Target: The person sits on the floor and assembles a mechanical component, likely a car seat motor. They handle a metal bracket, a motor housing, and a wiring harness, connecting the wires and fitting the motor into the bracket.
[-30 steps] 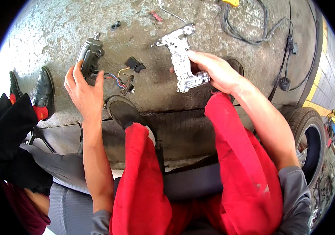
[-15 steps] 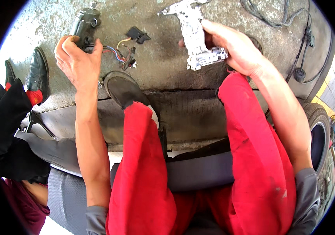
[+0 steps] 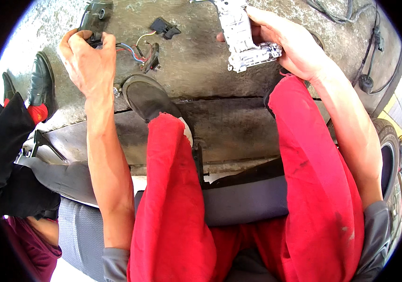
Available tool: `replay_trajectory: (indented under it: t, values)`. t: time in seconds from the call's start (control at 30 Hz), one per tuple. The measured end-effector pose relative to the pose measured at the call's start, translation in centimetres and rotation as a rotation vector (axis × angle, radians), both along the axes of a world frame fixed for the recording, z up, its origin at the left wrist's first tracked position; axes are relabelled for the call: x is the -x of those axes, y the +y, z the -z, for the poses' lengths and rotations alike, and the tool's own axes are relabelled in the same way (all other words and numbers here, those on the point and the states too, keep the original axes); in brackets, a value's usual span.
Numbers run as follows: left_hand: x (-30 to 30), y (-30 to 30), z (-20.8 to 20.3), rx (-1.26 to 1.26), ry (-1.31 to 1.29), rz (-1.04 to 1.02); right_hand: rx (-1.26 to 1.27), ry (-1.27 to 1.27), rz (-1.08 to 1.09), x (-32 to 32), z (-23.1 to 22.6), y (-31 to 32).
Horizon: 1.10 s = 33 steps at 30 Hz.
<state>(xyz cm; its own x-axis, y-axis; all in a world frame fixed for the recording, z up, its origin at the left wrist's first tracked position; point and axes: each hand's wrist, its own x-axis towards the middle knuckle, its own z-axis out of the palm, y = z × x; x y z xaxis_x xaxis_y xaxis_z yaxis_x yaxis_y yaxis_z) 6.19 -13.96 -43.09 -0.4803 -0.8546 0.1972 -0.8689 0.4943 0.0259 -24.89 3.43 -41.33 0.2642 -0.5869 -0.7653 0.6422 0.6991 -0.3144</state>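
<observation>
My left hand (image 3: 88,63) is closed round the near end of a dark grey tool body (image 3: 96,18), whose far end runs past the top of the picture. Coloured wires (image 3: 137,54) trail from beside its fingers to a small dark part on the concrete. A black switch-like piece (image 3: 165,28) lies beyond, joined by a yellow wire. In my right hand (image 3: 290,44) is a silver T-shaped metal casting (image 3: 239,35), gripped along its right side above the floor. The thumb lies on its right edge, and a fingertip shows at its left.
My shod foot (image 3: 147,96) stands below the wires, near a small metal piece (image 3: 116,91). Black cables (image 3: 339,14) and a plug (image 3: 366,83) lie at right, with a tyre (image 3: 388,152) nearer. A person's dark shoe (image 3: 42,82) is at left, beside a grey seat (image 3: 79,239).
The view has shifted, so most things sit a little higher in the picture. Both hands keep their holds, the left on the tool body and the right on the silver casting.
</observation>
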Motion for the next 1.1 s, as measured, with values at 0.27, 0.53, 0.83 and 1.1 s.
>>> replay_trajectory:
  t: [0.27, 0.53, 0.83, 1.1]
  values:
    - [-0.3, -1.3, 0.0, -0.005, 0.044, -0.020, 0.064, 0.038, -0.051, -0.1, -0.1, 0.5]
    - [-1.9, -3.1, 0.5, -0.063, 0.074, -0.078, 0.062, 0.020, -0.038, -0.2, 0.2, 0.7]
    - [-1.6, -3.2, -0.1, -0.163, 0.128, -0.149, 0.100, 0.087, -0.102, -0.2, 0.2, 0.6]
    - [-0.5, -4.1, -0.9, -0.049, 0.103, -0.016, 0.068, 0.074, -0.069, -0.3, -0.2, 0.6]
